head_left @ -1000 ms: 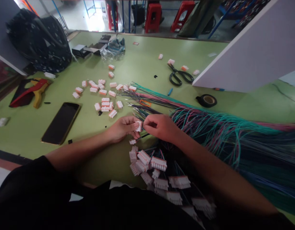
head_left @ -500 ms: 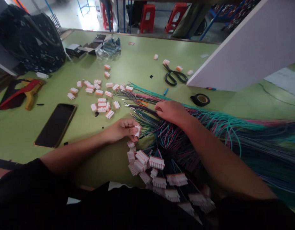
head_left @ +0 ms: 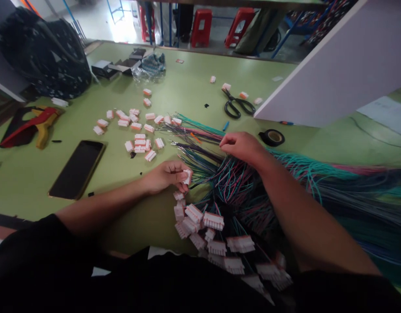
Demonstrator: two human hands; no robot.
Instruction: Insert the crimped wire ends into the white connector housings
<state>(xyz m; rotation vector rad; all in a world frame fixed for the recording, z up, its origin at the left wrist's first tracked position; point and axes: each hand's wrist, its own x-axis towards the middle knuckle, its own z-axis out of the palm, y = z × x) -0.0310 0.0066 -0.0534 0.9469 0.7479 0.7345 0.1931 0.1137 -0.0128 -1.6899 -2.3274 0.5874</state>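
Between the fingertips of my left hand (head_left: 170, 176) is a small white and orange connector (head_left: 187, 176). My right hand (head_left: 241, 145) is over the upper part of the wire bundle (head_left: 233, 178), its fingers curled together; whatever they pinch is too small to make out. Bare wire ends fan out leftward between the hands. Below my left hand hang several larger white connectors (head_left: 213, 220) fitted on wires. Loose small connectors (head_left: 140, 142) lie in a group on the green table, left of the wire tips. A thin orange piece (head_left: 195, 138) rests among the wires.
Black scissors (head_left: 232, 108), black tape (head_left: 271, 137) and a white panel (head_left: 318, 69) are at the right. On the left are a phone (head_left: 77, 169), a red and yellow tool (head_left: 40, 126) and a dark patterned bag (head_left: 44, 56). Small boxes (head_left: 104, 68) stand farther back.
My right hand has moved slightly right and up, away from the wire tips. The orange piece shifted and looks narrower. My left hand stays around the connector.
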